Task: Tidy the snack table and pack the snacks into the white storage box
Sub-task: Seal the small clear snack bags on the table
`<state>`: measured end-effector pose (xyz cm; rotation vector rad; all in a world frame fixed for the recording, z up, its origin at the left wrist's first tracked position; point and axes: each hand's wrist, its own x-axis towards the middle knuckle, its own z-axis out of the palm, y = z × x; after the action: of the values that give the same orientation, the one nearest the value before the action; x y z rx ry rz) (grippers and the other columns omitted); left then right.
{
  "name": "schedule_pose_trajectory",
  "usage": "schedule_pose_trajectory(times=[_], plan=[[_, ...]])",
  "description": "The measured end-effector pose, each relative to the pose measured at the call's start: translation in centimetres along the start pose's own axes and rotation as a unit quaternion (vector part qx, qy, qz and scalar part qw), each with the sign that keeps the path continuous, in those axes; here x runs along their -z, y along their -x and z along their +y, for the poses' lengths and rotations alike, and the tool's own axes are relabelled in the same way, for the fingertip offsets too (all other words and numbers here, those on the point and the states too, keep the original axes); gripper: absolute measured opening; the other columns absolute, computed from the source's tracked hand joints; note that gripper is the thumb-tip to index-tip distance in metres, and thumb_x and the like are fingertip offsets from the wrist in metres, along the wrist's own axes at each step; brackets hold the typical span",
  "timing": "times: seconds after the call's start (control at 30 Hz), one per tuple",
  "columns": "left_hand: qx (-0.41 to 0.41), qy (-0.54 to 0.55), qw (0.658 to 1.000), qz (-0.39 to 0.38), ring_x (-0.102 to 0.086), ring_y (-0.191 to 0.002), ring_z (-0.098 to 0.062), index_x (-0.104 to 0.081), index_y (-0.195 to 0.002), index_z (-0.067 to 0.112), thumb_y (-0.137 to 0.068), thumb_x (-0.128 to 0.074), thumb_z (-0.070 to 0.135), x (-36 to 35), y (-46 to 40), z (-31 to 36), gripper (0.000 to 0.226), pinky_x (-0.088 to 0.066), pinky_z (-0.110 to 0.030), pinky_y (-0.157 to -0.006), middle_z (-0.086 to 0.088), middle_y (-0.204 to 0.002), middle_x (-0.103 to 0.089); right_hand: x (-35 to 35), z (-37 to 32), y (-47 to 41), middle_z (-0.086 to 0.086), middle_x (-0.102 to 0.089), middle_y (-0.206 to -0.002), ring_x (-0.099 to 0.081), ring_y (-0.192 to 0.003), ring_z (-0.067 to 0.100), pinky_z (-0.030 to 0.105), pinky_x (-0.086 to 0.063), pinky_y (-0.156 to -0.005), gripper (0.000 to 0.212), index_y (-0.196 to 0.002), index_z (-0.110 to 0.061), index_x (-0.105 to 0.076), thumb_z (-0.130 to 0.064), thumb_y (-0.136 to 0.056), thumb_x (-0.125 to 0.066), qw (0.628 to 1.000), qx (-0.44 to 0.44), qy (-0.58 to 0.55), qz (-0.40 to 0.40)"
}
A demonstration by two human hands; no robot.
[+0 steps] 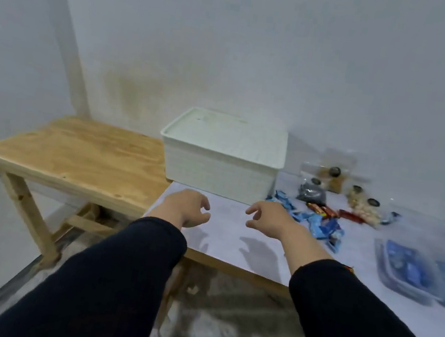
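My left hand (pixel 184 206) and my right hand (pixel 267 216) hang side by side above the near edge of the white table (pixel 233 237), fingers loosely curled and grasping nothing, dark sleeves (pixel 123 269) down to the wrists. Their 2 shadows lie on the tabletop just below them.

Straight beyond my hands sits the white storage box (pixel 220 165), lid on, at the table's left end near the wall. Just right of it the snacks are scattered: blue wrappers (pixel 319 227) beside my right wrist, red-orange bars (pixel 322 210) behind them, and clear bags (pixel 361 203) with dark round labels towards the wall. Clear trays of blue packets (pixel 409 270) sit at the far right, cut off by the frame's edge.

A bare wooden table (pixel 80 157) stands to the left, touching the white one. The wall (pixel 262 58) is plain and pale. The bags' contents are too blurred to name.
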<state>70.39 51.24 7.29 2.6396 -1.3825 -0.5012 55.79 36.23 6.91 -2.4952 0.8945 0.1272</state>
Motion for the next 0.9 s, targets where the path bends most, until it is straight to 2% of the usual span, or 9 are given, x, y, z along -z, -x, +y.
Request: schedule_pose_trajectory(times=[0.13,0.3,0.4,0.67,0.9], plan=[[-0.043,0.009,0.999,-0.003,-0.051,-0.123,-0.02,-0.055,-0.129,0.024,-0.092,-0.049,0.039,-0.9,-3.6,8.5,0.04,-0.042,-0.038,-0.104,0.001,-0.136,-0.055,4.3,8.1,1.8,0.006,-0.061,-0.126,-0.057,-0.115,0.022,0.031,-0.045,-0.097,0.042,-0.126,-0.019,-0.059,-0.029,-0.086,-0.066,0.998,-0.041,0.035,0.013],[-0.103,0.029,0.994,0.008,-0.055,-0.119,-0.022,-0.06,-0.124,0.02,-0.092,-0.052,0.036,-2.4,-7.6,18.9,0.038,-0.043,-0.037,-0.102,-0.003,-0.131,-0.059,8.5,17.0,3.5,0.006,-0.061,-0.124,-0.058,-0.11,0.023,0.03,-0.045,-0.09,0.037,-0.121,-0.019,-0.062,-0.028,-0.085,-0.067,0.995,-0.08,0.034,0.048],[-0.113,0.057,0.992,0.004,-0.056,-0.118,-0.022,-0.061,-0.124,0.02,-0.092,-0.052,0.035,-3.4,-9.6,23.0,0.036,-0.044,-0.035,-0.102,-0.003,-0.13,-0.06,10.1,20.7,3.8,0.005,-0.063,-0.12,-0.059,-0.108,0.022,0.032,-0.047,-0.091,0.034,-0.118,-0.02,-0.065,-0.026,-0.085,-0.068,0.994,-0.089,0.025,0.061],[-0.12,0.106,0.987,0.013,-0.053,-0.122,-0.022,-0.06,-0.124,0.019,-0.093,-0.052,0.025,-2.6,-16.3,28.1,0.033,-0.039,-0.036,-0.107,-0.005,-0.133,-0.058,13.2,25.7,-0.7,0.006,-0.064,-0.121,-0.059,-0.11,0.02,0.029,-0.045,-0.092,0.037,-0.123,-0.016,-0.061,-0.024,-0.087,-0.065,0.994,-0.084,-0.011,0.073],[-0.098,0.144,0.983,0.05,-0.05,-0.125,-0.024,-0.056,-0.129,0.015,-0.092,-0.055,0.023,-2.1,-26.3,27.6,0.038,-0.037,-0.032,-0.104,-0.007,-0.136,-0.054,15.5,27.8,-9.3,0.008,-0.064,-0.121,-0.059,-0.11,0.022,0.032,-0.046,-0.096,0.035,-0.125,-0.015,-0.059,-0.019,-0.09,-0.062,0.989,-0.084,-0.062,0.104]])
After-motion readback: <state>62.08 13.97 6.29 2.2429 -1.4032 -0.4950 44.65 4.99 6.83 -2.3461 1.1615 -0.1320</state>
